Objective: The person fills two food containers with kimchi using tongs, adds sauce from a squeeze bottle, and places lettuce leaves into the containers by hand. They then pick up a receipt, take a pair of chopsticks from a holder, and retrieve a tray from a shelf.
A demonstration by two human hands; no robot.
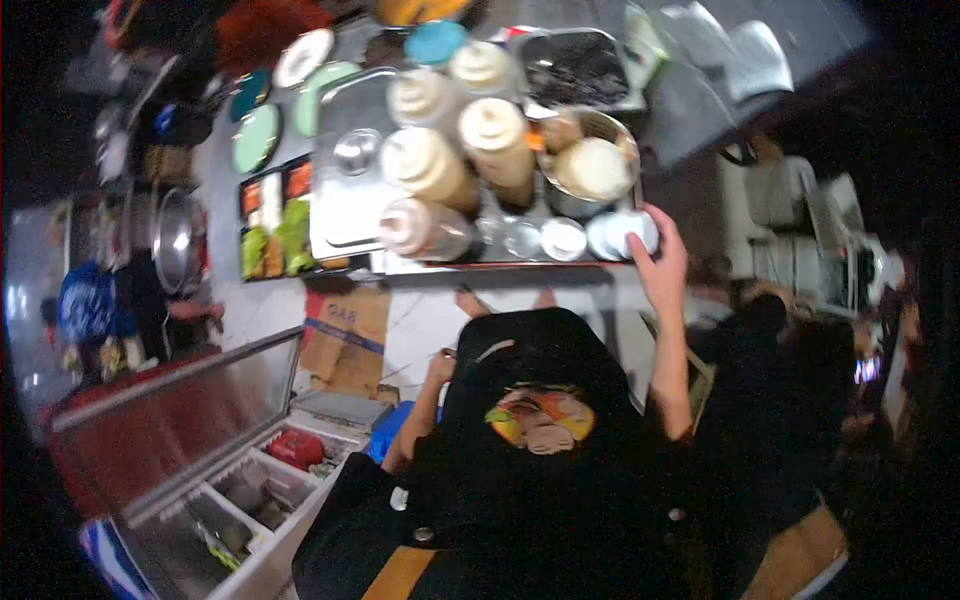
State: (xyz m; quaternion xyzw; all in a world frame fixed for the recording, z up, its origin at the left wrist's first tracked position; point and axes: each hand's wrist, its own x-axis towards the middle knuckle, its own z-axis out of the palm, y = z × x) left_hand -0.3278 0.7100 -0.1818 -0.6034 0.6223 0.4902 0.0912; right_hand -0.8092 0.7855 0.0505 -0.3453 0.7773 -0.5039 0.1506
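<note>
At the counter's right front corner, my right hand (pixel 662 258) is closed around a small jar with a white lid (pixel 622 236), thumb on the near side and fingers at the right. Just left of it stands another white-capped jar (pixel 563 239). Behind them is a metal pot (pixel 580 205) with a pale round thing in it. Several cream-topped squeeze bottles (pixel 497 140) stand to the left. My left hand (pixel 440 367) hangs low beside my black apron, away from the counter; its fingers are too small and blurred to make out.
A steel lid (pixel 345 205) and a tray of cut vegetables (pixel 292 215) lie at left. A metal pan of dark food (pixel 572 65) sits behind. Below left, a chest freezer (pixel 270 500) has its lid raised. Another person (pixel 735 400) is at right.
</note>
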